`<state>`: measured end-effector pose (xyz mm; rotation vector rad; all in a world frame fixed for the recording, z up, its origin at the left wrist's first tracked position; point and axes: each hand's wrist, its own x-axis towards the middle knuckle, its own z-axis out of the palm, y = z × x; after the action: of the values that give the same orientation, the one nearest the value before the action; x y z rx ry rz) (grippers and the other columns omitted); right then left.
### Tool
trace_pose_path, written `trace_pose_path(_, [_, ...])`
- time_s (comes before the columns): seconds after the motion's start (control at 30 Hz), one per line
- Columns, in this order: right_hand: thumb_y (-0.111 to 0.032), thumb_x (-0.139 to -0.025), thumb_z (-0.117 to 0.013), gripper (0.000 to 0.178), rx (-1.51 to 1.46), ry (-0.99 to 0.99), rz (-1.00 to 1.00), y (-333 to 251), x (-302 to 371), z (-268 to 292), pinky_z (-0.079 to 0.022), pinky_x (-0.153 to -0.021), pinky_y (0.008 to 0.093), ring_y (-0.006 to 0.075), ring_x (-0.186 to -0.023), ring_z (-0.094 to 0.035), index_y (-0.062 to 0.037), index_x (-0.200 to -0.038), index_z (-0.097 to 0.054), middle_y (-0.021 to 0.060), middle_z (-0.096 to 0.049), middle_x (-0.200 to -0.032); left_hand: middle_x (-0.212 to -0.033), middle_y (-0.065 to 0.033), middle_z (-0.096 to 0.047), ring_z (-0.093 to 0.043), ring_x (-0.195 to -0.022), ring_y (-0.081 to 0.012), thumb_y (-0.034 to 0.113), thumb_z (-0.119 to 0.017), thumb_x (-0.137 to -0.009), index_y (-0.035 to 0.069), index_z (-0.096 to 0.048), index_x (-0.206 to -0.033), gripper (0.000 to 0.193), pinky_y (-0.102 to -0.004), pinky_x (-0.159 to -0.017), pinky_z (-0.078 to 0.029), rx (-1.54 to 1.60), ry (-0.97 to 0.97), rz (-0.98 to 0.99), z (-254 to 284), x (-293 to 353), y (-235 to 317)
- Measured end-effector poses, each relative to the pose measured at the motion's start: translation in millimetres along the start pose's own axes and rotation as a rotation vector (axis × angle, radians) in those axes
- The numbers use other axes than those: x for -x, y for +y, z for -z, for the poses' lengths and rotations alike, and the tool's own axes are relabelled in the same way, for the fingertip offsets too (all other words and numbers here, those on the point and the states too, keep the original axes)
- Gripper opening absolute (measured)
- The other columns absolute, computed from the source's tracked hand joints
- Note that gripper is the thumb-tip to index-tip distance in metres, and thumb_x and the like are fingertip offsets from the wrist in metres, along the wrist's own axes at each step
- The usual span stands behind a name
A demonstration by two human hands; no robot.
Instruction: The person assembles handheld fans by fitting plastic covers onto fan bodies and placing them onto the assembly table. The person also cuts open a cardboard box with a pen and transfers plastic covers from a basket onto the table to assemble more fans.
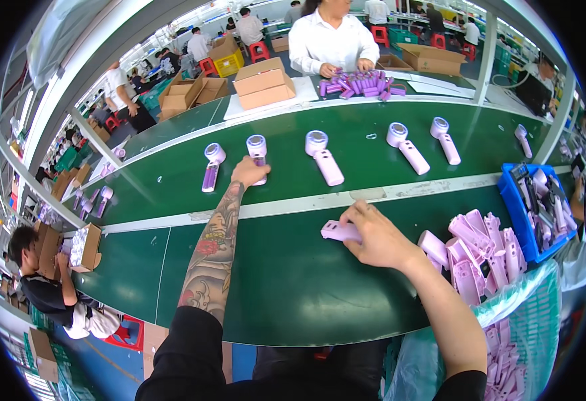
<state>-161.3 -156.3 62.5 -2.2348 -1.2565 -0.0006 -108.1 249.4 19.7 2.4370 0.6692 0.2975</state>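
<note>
My left hand [249,172] reaches to the belt and closes round the handle of a lilac handheld fan [257,143] with a round head. Something purple shows in its handle beside my fingers. Just left of it lies another fan [211,167], its handle open over a purple cylinder. Over the near green tabletop, my right hand [381,235] grips a lilac plastic handle cover [339,231] with small dark slots. My fingers hide its right end. To the right of that hand is a pile of similar lilac covers [473,250].
More lilac fans [323,159] lie spaced along the green belt [179,190]. A blue bin [533,250] of fan parts stands at right, above a plastic-lined crate [540,314] of lilac covers. Opposite, a person handles purple cylinders [356,83] beside a cardboard box [263,87].
</note>
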Motion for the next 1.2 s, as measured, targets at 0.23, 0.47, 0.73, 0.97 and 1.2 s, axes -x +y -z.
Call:
trace_pose_path(0.23, [-0.007,-0.084,-0.058,0.05,0.25,-0.131,0.029,-18.7,-6.9,-16.9,-0.053,-0.086,0.043,0.0357,-0.101,-0.059,-0.0104,-0.134,-0.058,0.0183,-0.054,-0.119,-0.094,-0.0138,-0.069,-0.068,-0.079,-0.0175,0.009,-0.067,-0.088,-0.005,-0.056,-0.12,0.036,-0.0239,-0.069,-0.054,1.15,-0.318,0.012,-13.3,76.0,45.5])
trace_pose_path(0.47, [-0.009,-0.084,-0.056,0.055,0.313,-0.033,-0.192,-3.8,-8.5,-19.9,-0.053,-0.089,0.0447,0.0376,-0.105,-0.06,-0.0126,-0.139,-0.053,0.0192,-0.054,-0.122,-0.103,-0.0131,-0.067,-0.066,-0.076,-0.0185,0.021,-0.058,-0.101,0.002,-0.053,-0.124,0.03,-0.0276,-0.069,-0.055,1.574,-0.548,0.005,-36.0,137.9,85.3])
trace_pose_path(0.73, [-0.006,-0.085,-0.055,0.058,0.145,-0.045,-0.359,-19.4,-16.1,-7.9,-0.053,-0.091,0.0433,0.0349,-0.104,-0.062,-0.0162,-0.142,-0.05,0.0164,-0.056,-0.125,-0.112,-0.0154,-0.066,-0.068,-0.085,-0.0213,0.029,-0.048,-0.106,0.003,-0.051,-0.129,0.035,-0.0299,-0.073,-0.056,1.467,-0.646,-0.101,-40.5,140.0,62.3])
trace_pose_path(0.97, [-0.007,-0.086,-0.062,0.057,-0.295,0.177,-0.309,-29.7,-21.3,-14.1,-0.052,-0.091,0.046,0.0378,-0.105,-0.064,-0.0132,-0.141,-0.047,0.0191,-0.056,-0.128,-0.124,-0.0157,-0.064,-0.068,-0.1,-0.0216,0.031,-0.045,-0.109,0.004,-0.049,-0.135,0.038,-0.0317,-0.087,-0.055,1.649,-0.526,-0.045,-50.0,163.6,76.5])
trace_pose_path(1.2, [-0.008,-0.085,-0.069,0.057,-0.191,0.247,-0.225,-39.5,-31.0,-36.1,-0.054,-0.088,0.0432,0.0351,-0.099,-0.066,-0.011,-0.138,-0.048,0.0176,-0.057,-0.129,-0.133,-0.012,-0.06,-0.063,-0.113,-0.0203,0.029,-0.042,-0.11,0.004,-0.045,-0.143,0.041,-0.0334,-0.097,-0.051,1.607,-0.551,-0.111,-53.3,173.8,83.2])
